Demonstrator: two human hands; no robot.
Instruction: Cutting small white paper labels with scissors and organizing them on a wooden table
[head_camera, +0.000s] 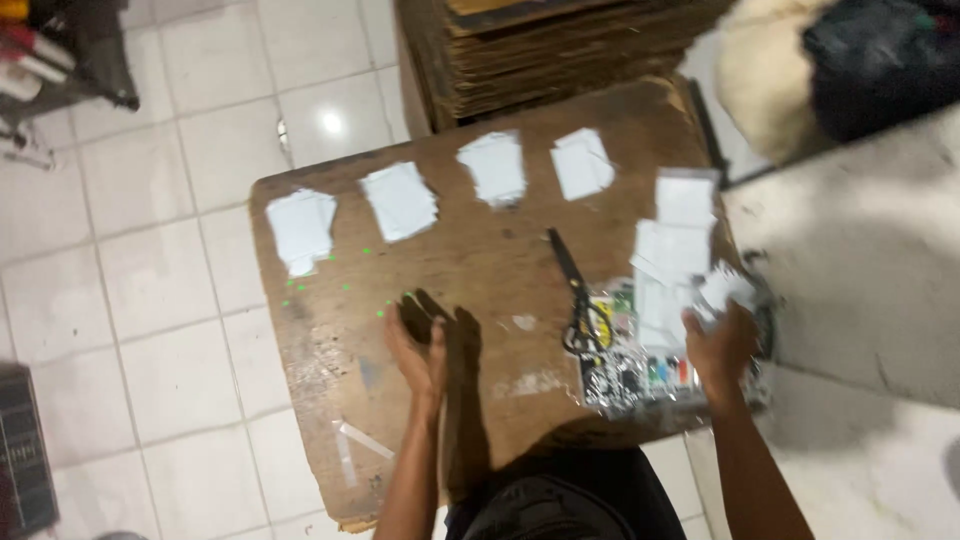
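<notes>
The right hand is closed on a crumpled white paper, though blur makes the grip hard to read. Just left of it lie a clear packet and black scissors, with more white sheets above. The left hand rests edge-on on the wooden board, fingers loosely curled, holding nothing. Four paper stacks lie beyond it.

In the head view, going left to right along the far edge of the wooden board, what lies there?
Four separate white paper stacks in a row: first stack → second stack → third stack → fourth stack, then a clear packet at the board's right end.
</notes>
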